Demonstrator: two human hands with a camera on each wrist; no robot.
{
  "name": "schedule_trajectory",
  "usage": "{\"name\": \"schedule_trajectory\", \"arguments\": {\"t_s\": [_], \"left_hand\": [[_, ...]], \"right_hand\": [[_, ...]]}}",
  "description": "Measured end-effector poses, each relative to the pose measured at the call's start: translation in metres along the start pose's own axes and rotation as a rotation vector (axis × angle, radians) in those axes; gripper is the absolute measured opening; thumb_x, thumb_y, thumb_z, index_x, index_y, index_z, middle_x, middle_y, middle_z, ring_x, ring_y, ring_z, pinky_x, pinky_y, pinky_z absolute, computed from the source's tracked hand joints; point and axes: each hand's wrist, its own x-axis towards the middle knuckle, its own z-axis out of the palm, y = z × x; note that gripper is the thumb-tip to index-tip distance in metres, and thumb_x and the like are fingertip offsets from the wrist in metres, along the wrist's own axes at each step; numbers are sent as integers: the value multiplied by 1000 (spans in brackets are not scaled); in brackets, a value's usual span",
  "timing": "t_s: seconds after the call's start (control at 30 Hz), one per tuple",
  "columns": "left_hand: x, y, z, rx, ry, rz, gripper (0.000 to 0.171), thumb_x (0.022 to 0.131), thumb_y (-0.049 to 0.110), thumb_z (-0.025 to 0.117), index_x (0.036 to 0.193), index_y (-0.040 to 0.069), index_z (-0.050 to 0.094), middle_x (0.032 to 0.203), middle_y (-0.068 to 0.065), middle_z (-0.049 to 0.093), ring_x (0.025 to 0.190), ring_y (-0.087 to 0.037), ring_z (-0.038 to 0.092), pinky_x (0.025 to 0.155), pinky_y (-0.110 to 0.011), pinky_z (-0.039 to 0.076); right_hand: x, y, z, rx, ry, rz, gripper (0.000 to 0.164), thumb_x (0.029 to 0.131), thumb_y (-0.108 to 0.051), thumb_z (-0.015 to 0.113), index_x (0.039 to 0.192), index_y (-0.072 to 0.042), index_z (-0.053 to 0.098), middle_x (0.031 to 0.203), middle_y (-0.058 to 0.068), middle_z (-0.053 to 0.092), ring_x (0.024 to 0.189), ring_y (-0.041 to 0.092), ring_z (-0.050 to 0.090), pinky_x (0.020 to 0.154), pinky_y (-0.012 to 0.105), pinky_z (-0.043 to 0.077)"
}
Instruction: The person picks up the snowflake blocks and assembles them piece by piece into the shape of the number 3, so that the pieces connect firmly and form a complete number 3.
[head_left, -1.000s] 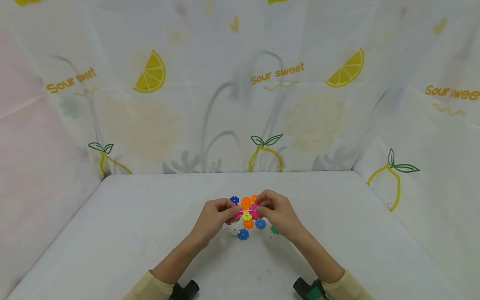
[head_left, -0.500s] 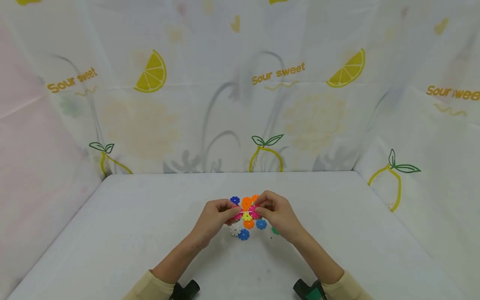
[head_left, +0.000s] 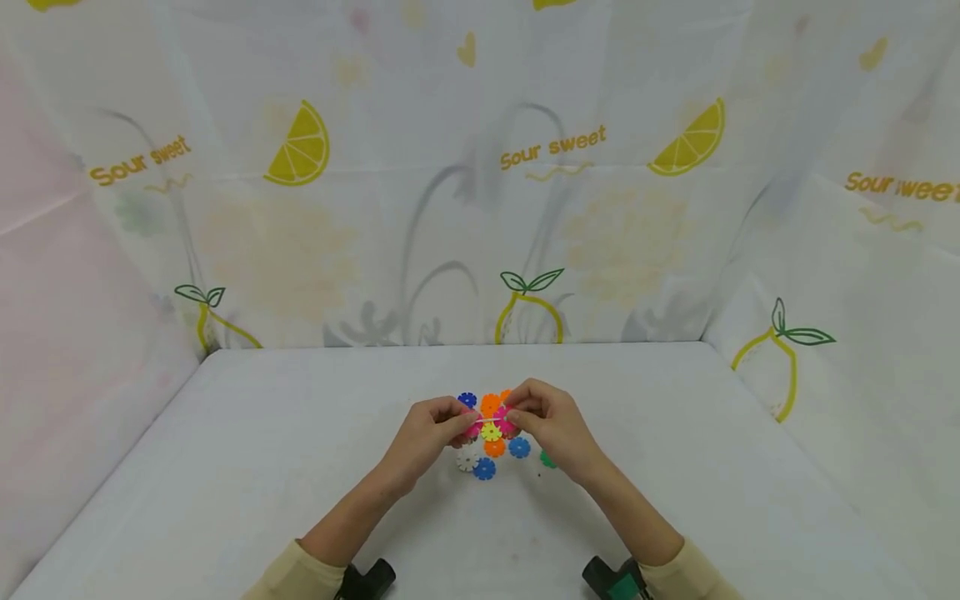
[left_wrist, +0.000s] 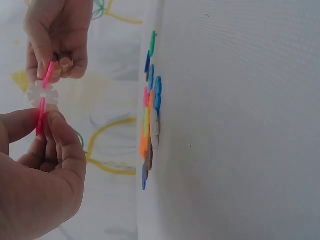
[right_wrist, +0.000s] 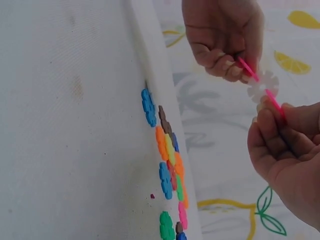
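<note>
Above the table, both hands hold a joined piece of notched plastic snowflake discs. A white snowflake disc (left_wrist: 43,93) sits in the middle, seen almost edge-on in the head view. One pink snowflake disc (left_wrist: 40,119) slots into its near side, pinched between thumb and fingers of my left hand (head_left: 423,437). On the opposite side, my right hand (head_left: 558,429) pinches another pink snowflake disc (left_wrist: 48,75) the same way. Both pink discs stand across the white one and are partly covered by fingertips. In the right wrist view the white disc (right_wrist: 263,86) shows between the hands.
Loose snowflake discs lie on the white table (head_left: 300,467) under and around the hands, among them a yellow disc (head_left: 491,432), an orange disc (head_left: 494,448), a blue disc (head_left: 484,469), a white disc (head_left: 467,459) and a green disc (head_left: 548,459). A lemon-print curtain (head_left: 405,208) stands behind.
Both hands keep their pinch on the joined discs with hardly any movement. The whole head view has shifted very slightly.
</note>
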Motion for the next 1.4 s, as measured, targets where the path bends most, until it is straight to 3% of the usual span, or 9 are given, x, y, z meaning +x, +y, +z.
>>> {"name": "schedule_trajectory", "arguments": {"t_s": [0.23,0.33,0.53,0.7,0.93,1.17,1.4], "left_hand": [[0,2,-1,12,3,23,26,96,26,65,105,1,67,91,-14,66,86,-25,67,82,-32,58],[0,2,0,13,-5,28,25,97,26,64,107,3,67,93,-10,65,88,-27,68,83,-31,58],[1,1,-1,19,-40,20,24,98,25,62,106,3,67,92,-8,65,85,-21,65,80,-26,56],[0,-1,-1,33,-51,7,26,96,29,64,106,5,69,92,-6,66,85,-18,62,81,-28,55],[-1,-1,1,64,-75,11,23,96,29,65,104,9,71,95,-6,68,87,-18,59,79,-27,52],[-1,-4,0,78,-88,35,26,94,33,66,103,9,74,94,-6,69,87,-18,59,76,-27,52],[-2,-3,1,104,-56,47,23,94,31,68,99,10,74,88,-6,68,81,-17,58,69,-23,51]], "right_hand": [[2,1,2,41,9,12,13,96,-6,63,107,0,64,90,19,72,83,43,67,79,38,60],[2,1,3,52,21,18,14,95,-7,63,107,1,64,91,21,72,82,41,67,77,35,60],[2,0,2,30,37,11,16,95,-8,65,108,2,67,93,19,73,82,38,69,76,32,60],[0,-1,1,7,-5,-13,17,96,-9,64,108,1,69,94,17,73,82,38,68,75,31,60],[-1,2,4,-7,-31,-22,14,96,-11,64,105,-5,71,96,14,74,84,31,70,80,41,60],[-1,4,8,0,-50,-20,17,97,-16,64,108,-4,69,99,14,74,84,23,71,81,34,61],[0,7,5,-15,-43,5,17,98,-17,61,104,-3,70,91,16,72,86,38,68,81,45,60]]}}
